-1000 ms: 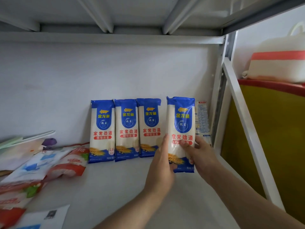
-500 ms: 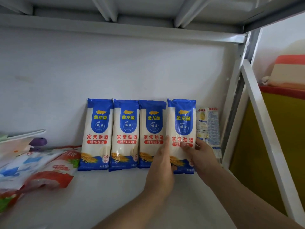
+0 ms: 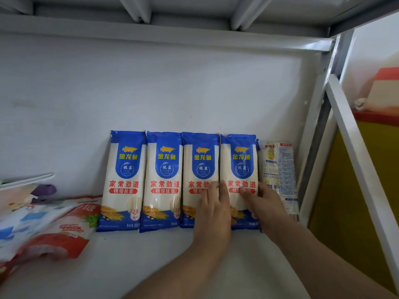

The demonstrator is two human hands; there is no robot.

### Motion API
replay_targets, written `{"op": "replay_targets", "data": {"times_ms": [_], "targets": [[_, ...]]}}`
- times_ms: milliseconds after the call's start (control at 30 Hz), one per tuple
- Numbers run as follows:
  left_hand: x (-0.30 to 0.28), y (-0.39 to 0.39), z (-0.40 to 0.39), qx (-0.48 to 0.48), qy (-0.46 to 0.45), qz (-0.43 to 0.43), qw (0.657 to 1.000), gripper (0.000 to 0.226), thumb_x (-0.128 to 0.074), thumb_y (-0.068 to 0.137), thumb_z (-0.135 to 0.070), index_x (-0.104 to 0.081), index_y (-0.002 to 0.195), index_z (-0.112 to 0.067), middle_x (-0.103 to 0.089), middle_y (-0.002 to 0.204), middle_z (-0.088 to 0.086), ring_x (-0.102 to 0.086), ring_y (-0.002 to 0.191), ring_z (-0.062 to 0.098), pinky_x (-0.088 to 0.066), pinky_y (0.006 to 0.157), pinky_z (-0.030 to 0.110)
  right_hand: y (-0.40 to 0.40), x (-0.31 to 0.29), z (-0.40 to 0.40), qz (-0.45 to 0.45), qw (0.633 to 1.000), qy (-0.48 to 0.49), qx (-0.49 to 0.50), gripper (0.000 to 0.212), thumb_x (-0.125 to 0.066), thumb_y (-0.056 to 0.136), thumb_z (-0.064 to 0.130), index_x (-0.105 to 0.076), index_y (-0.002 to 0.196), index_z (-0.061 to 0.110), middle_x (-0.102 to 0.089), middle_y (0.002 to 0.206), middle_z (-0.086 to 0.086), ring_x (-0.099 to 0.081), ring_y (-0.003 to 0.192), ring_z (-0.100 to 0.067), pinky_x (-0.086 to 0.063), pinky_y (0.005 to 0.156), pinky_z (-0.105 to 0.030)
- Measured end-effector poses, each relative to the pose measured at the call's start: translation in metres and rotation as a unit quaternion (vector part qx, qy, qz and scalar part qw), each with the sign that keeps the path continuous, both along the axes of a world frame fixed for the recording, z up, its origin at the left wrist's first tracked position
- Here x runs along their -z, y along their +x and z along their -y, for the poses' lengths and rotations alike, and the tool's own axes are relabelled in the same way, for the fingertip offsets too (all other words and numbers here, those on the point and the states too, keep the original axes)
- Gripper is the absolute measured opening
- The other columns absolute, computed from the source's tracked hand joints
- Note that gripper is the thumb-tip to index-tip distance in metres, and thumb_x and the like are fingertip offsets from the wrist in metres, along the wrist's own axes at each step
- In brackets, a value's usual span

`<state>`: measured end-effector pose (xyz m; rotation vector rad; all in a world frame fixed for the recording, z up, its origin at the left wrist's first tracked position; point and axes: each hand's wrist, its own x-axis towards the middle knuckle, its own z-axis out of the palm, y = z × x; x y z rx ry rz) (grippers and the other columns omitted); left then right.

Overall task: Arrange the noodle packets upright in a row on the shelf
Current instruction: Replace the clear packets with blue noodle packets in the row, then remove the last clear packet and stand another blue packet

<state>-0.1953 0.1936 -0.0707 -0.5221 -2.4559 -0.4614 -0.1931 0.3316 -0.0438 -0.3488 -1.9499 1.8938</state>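
Right now your two arms reach in over the white shelf [image 3: 133,262]. Your left hand [image 3: 212,214] lies flat with straight fingers, pressing where the third noodle packet [image 3: 199,169] and the fourth noodle packet [image 3: 238,167] meet. Your right hand [image 3: 266,209] holds the right side of the fourth packet, with the thumb on its front and the other fingers hidden behind it. Off to the left, some red and white bags [image 3: 45,229] lie flat in a messy pile. Past your hands, four blue and white packets stand up in a row, side by side and touching, leaning on the back wall [image 3: 151,87]. The first noodle packet [image 3: 125,180] and the second noodle packet [image 3: 162,182] are on the left end. Just beside the fourth one, on the right, stands a pale packet [image 3: 278,171] with small print, close to the shelf post [image 3: 313,130].
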Motion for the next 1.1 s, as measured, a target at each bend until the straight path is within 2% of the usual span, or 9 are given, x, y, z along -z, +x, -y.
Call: {"op": "replay_targets", "data": {"times_ms": [133,267,400,633,800,933,1000,1033,1100], "targets": [[-0.003,-0.002,0.0,-0.017,-0.047,-0.006,0.999,0.101,-0.1,0.044,-0.027,-0.059,0.135,-0.007,-0.065,0.121,0.014,-0.067,0.105,0.028,-0.059,0.082,0.04,-0.005,0.002,0.001,0.004,1.0,0.016,0.01,0.027,-0.07,0.096,0.023,-0.068,0.122,0.014,-0.077,0.113,-0.004,-0.073,0.101,-0.021,-0.058,0.071,-0.032],[0.001,-0.004,0.0,-0.02,-0.068,-0.009,0.997,0.101,-0.098,0.049,-0.033,-0.056,0.138,-0.009,-0.064,0.125,0.013,-0.065,0.108,0.029,-0.058,0.085,0.042,-0.007,0.004,0.007,-0.001,1.0,0.017,0.022,0.028,-0.069,0.097,0.022,-0.066,0.123,0.012,-0.074,0.107,-0.001,-0.07,0.093,-0.011,-0.054,0.065,-0.024],[0.007,-0.002,-0.002,-0.014,-0.072,-0.023,0.997,0.094,-0.098,0.051,-0.023,-0.059,0.135,-0.009,-0.065,0.125,0.015,-0.067,0.106,0.031,-0.06,0.08,0.043,-0.011,0.007,0.008,-0.006,0.997,0.065,0.04,0.027,-0.069,0.097,0.025,-0.064,0.122,0.013,-0.07,0.103,0.003,-0.064,0.084,-0.003,-0.048,0.061,-0.018],[0.009,-0.002,-0.003,-0.023,-0.07,-0.042,0.996,0.084,-0.092,0.061,-0.019,-0.056,0.137,-0.008,-0.063,0.128,0.016,-0.066,0.108,0.031,-0.059,0.082,0.043,-0.015,0.008,0.013,-0.028,0.994,0.08,0.069,0.032,-0.069,0.097,0.024,-0.062,0.125,0.01,-0.068,0.11,-0.002,-0.064,0.095,-0.016,-0.049,0.066,-0.02],[0.012,0.0,-0.001,-0.011,-0.056,-0.047,0.997,0.078,-0.088,0.067,-0.016,-0.054,0.137,-0.01,-0.062,0.128,0.015,-0.064,0.11,0.031,-0.058,0.084,0.044,-0.01,0.01,0.02,-0.025,0.99,0.101,0.099,0.037,-0.069,0.097,0.029,-0.061,0.126,0.01,-0.07,0.117,-0.004,-0.065,0.102,-0.019,-0.057,0.088,-0.038],[0.012,0.0,0.0,-0.001,-0.045,-0.056,0.997,0.073,-0.084,0.071,-0.011,-0.053,0.137,-0.01,-0.061,0.128,0.014,-0.063,0.107,0.03,-0.058,0.084,0.044,0.003,0.007,0.019,-0.037,0.975,0.19,0.113,0.023,-0.068,0.097,0.027,-0.061,0.117,0.018,-0.068,0.105,0.007,-0.068,0.099,-0.011,-0.054,0.08,-0.025],[0.012,0.0,0.001,-0.004,-0.046,-0.056,0.997,0.074,-0.084,0.07,-0.009,-0.054,0.137,-0.008,-0.061,0.129,0.014,-0.063,0.107,0.031,-0.057,0.085,0.044,0.015,0.004,0.013,-0.053,0.962,0.232,0.137,0.024,-0.066,0.099,0.026,-0.06,0.121,0.023,-0.065,0.102,0.012,-0.064,0.091,-0.001,-0.052,0.076,-0.019],[0.012,0.001,0.001,-0.004,-0.045,-0.055,0.997,0.075,-0.084,0.069,-0.007,-0.054,0.138,-0.008,-0.061,0.129,0.015,-0.062,0.108,0.031,-0.056,0.086,0.045,0.019,0.003,0.007,-0.059,0.955,0.244,0.159,0.029,-0.066,0.099,0.026,-0.059,0.127,0.022,-0.064,0.105,0.012,-0.063,0.091,-0.001,-0.054,0.078,-0.02],[0.011,0.002,0.001,-0.004,-0.045,-0.053,0.998,0.078,-0.083,0.069,-0.006,-0.052,0.14,-0.008,-0.059,0.131,0.014,-0.061,0.111,0.032,-0.055,0.089,0.045,0.025,0.0,-0.008,-0.056,0.945,0.251,0.203,0.035,-0.066,0.099,0.026,-0.058,0.133,0.022,-0.064,0.116,0.006,-0.064,0.102,-0.01,-0.06,0.086,-0.034]]}}
